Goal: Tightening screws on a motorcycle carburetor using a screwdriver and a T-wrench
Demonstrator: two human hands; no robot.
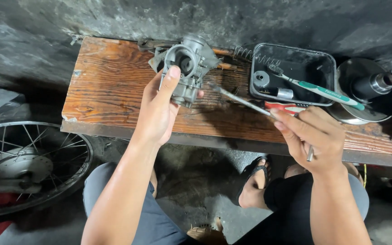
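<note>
A worn wooden plank [114, 86] runs across the view, with a spoked wheel [23, 163] on the floor at its left end and a round metal part [364, 90] past its right end. On the plank sits a black tray [327, 61] holding a toothbrush [316, 88] with a green and white handle, laid slantwise with its handle over the tray's rim, and two small metal pieces beside it. A coil spring [255, 56] lies just behind the tray, and a red-handled tool [287, 107] lies between the tray and the right hand [314, 136]. The left hand [157, 111] holds a carburetor [188, 68] up over the plank, thumb along its front and fingers wrapped behind. The carburetor is dull grey cast metal, grimy, with a wide round bore facing the camera and a cylinder rising at the top. The right hand pinches a thin metal rod [246, 102] between thumb and fingertips; its tip points at the carburetor's side and may be just short of touching it, though the view is too coarse to be sure.
</note>
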